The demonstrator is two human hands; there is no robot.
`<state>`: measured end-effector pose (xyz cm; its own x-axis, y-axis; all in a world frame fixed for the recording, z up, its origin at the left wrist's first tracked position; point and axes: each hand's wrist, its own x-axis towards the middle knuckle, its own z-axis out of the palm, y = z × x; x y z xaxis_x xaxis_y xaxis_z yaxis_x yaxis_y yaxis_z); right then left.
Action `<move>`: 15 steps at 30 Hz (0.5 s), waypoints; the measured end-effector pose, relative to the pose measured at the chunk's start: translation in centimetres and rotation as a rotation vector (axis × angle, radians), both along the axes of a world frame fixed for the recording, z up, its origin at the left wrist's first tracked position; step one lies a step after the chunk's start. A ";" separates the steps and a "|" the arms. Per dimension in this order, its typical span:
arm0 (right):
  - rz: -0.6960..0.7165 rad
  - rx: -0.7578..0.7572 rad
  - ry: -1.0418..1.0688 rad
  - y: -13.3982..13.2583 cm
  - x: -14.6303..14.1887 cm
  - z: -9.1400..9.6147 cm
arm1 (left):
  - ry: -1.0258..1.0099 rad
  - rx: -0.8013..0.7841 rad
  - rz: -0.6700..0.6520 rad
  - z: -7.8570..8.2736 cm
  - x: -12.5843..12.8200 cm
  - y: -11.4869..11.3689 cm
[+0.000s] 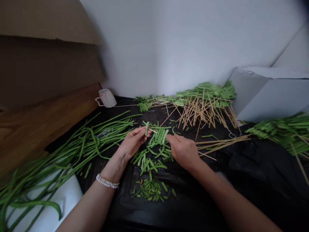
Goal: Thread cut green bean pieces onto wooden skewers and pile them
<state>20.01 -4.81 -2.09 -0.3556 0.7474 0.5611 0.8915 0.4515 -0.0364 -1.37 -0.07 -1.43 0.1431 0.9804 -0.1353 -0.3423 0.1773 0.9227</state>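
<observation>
My left hand (133, 141) pinches a short green bean piece (146, 128) between thumb and fingers. My right hand (182, 149) grips a thin bamboo skewer (156, 132) that carries several bean pieces, its tip pointing toward the piece in my left hand. Both hands hover over a loose pile of cut bean pieces (151, 158) on black plastic sheeting (253, 174). A pearl bracelet (107, 181) circles my left wrist.
Long uncut green beans (79, 148) spread at the left. Finished bean skewers (205, 103) are heaped at the back, with more (285, 132) at the right. Bare skewers (222, 143) lie right of my hand. A white mug (106, 98) and a white box (270, 93) stand behind.
</observation>
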 end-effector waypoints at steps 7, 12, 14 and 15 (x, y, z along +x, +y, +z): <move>-0.007 0.018 -0.009 0.1 0.0 -0.2 | 0.001 0.013 -0.049 0.1 0.1 -0.2; 0.008 0.053 -0.003 0.2 0.0 -0.3 | 0.006 0.005 -0.042 0.2 0.1 -0.3; 0.009 0.052 -0.007 0.1 0.0 -0.3 | 0.008 0.003 -0.035 0.3 0.2 -0.3; 0.006 0.050 -0.008 0.1 0.0 -0.3 | 0.010 0.000 -0.030 0.3 0.2 -0.3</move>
